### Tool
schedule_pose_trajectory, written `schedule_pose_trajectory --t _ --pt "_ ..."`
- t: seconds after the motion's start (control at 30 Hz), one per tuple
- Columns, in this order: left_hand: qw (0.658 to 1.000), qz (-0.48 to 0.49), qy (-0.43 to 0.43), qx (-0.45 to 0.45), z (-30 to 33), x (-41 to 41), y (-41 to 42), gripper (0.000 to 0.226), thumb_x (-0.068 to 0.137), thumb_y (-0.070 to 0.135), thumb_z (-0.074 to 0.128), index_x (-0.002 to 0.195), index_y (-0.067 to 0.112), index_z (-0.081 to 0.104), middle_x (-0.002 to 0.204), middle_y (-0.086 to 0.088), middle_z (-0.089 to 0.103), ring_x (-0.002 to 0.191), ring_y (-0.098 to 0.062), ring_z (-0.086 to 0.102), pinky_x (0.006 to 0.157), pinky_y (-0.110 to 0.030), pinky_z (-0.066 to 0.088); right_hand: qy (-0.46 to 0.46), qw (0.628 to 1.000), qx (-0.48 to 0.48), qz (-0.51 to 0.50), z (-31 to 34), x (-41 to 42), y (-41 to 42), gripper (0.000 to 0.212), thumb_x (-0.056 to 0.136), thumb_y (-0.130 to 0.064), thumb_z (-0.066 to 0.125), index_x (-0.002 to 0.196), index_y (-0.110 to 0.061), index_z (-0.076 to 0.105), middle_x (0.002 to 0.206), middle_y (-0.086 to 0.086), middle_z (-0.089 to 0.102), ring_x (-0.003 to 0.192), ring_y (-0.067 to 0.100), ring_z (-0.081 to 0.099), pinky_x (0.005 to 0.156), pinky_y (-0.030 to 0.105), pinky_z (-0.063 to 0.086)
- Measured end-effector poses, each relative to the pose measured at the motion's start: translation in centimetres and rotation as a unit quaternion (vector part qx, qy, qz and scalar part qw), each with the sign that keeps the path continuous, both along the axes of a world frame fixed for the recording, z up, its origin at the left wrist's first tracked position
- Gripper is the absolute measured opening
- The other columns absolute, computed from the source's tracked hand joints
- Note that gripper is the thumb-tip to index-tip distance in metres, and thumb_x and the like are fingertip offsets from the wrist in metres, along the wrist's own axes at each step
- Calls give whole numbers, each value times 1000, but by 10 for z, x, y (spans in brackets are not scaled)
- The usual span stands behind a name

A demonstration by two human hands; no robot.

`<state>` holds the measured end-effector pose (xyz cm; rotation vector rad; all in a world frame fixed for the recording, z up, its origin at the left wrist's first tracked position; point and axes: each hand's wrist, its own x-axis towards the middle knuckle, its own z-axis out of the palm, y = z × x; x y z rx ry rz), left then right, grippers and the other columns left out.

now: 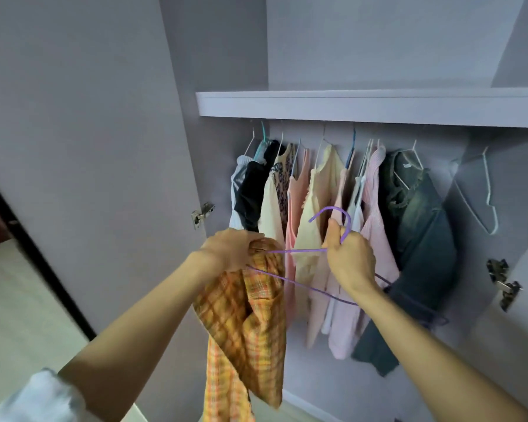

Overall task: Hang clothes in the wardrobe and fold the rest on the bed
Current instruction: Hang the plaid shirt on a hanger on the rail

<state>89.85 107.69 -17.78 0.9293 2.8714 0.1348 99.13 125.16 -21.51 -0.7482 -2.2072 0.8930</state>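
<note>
Two hands, one purple hanger [333, 249], one orange plaid garment [244, 318]. About nine garments hang in the wardrobe [363, 106], plus one bare white hanger [486, 193] and three metal hinges.

Plaid garment [244, 315]: coarse woven cloth, matt; purple hanger [296, 251]: thin, smooth coated wire; jeans [421, 239]: faded denim; shelf [348, 105]: smooth matt laminate; hinge [202, 215]: shiny metal.
</note>
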Motion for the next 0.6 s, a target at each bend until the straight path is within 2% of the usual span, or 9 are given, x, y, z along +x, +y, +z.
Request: schedule_pose_trajectory --t 0.07,0.13,0.23,0.33,0.4,0.47,0.53,0.6 --pt "999 45 9 16 2 -10 -12 53 88 7 37 130 36 51 130 -3 54 117 -29 50 97 -38 43 -54 996 60 26 6 3 -1 56 99 -42 29 82 0 62 85 20 64 84 38 56 71 36 41" --pt "996 69 18 56 2 -12 -15 52 84 2 36 120 30 60 122 -6 59 109 -30 52 92 -38 46 -108 988 89 68 8 6 -7 51 101 -38 29 74 -6 57 85 19 61 88 37 57 69 34 39" --pt "990 61 30 120 -2 -3 -8 43 86 4 38 117 24 61 118 -8 60 107 -32 53 89 -39 46 -124 986 59 96 0 -2 -21 47 100 -39 29 65 -12 44 79 15 58 81 36 54 67 33 36" --pt "991 -8 18 135 -11 6 0 36 90 13 43 118 26 61 117 -4 59 107 -30 54 90 -39 46 -17 994 -64 86 -6 -11 -29 52 100 -39 31 59 -12 47 66 7 56 73 32 52 64 30 36" --pt "993 -35 51 101 -15 8 -4 31 95 27 43 122 31 57 118 -1 52 107 -29 54 89 -42 47 80 985 -124 87 -3 -13 -30 51 100 -34 32 56 -16 51 62 0 55 70 25 53 66 28 37" --pt "988 -40 141 44 -13 6 -11 33 97 39 39 126 32 52 119 0 47 110 -25 49 90 -39 44 143 976 -135 91 2 -13 -31 51 100 -29 34 53 -17 50 58 -3 54 64 19 52 65 26 35" --pt "970 -66 233 12 -10 4 -14 35 98 43 35 124 29 54 119 2 47 114 -22 40 95 -36 33 187 968 -135 100 6 -15 -34 52 100 -27 35 50 -17 45 54 -4 50 57 13 48 61 28 35" --pt "967 -81 242 6 -10 2 -15 33 100 39 32 117 23 55 114 1 51 112 -22 44 91 -35 30 212 964 -118 112 10 -20 -35 49 99 -30 42 52 -14 39 51 -5 43 53 11 42 59 30 36"
